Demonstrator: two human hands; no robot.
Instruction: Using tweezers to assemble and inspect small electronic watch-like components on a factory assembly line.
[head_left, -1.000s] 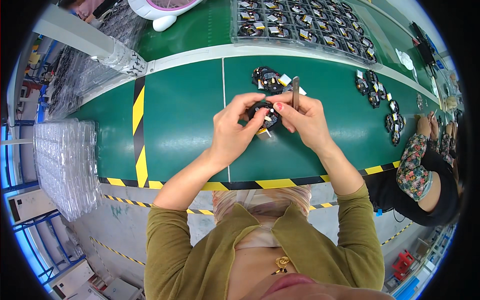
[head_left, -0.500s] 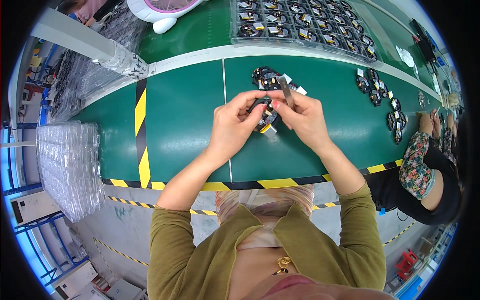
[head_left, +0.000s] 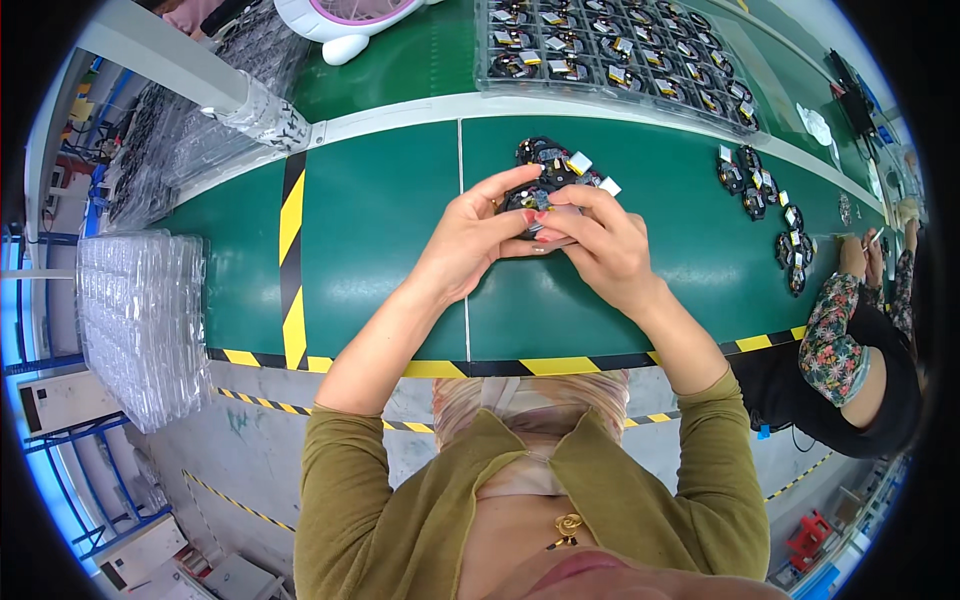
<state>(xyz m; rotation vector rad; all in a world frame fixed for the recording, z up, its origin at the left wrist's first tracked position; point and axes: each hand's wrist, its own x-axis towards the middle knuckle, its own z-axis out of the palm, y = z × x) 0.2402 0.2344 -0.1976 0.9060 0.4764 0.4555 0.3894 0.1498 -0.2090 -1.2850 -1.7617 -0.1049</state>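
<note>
- Standing at the near edge of the green bench (head_left: 380, 240), the person in the olive-green jacket brings both forearms up over the black-and-yellow striped border.
- The left hand (head_left: 470, 240) and right hand (head_left: 600, 245) meet above the bench, fingers touching, and together pinch a small black round electronic part (head_left: 528, 203) between them; the left fingers are curled round it from the left, the right fingers closed on it from the right.
- Just beyond the hands lies a small heap of similar black parts with silvery square tabs (head_left: 560, 165), resting on the bench.
- To the right, more black parts are scattered in little clusters (head_left: 755, 180), well apart from the hands.
- A co-worker's arm in a flowered sleeve (head_left: 830, 340) rests at the right end.
- Farther back sits a clear plastic tray filled with rows of parts (head_left: 610, 50), and a white-and-pink fan base (head_left: 345, 20).
- Left of the bench, a stack of clear plastic trays (head_left: 140, 320) stands.
</note>
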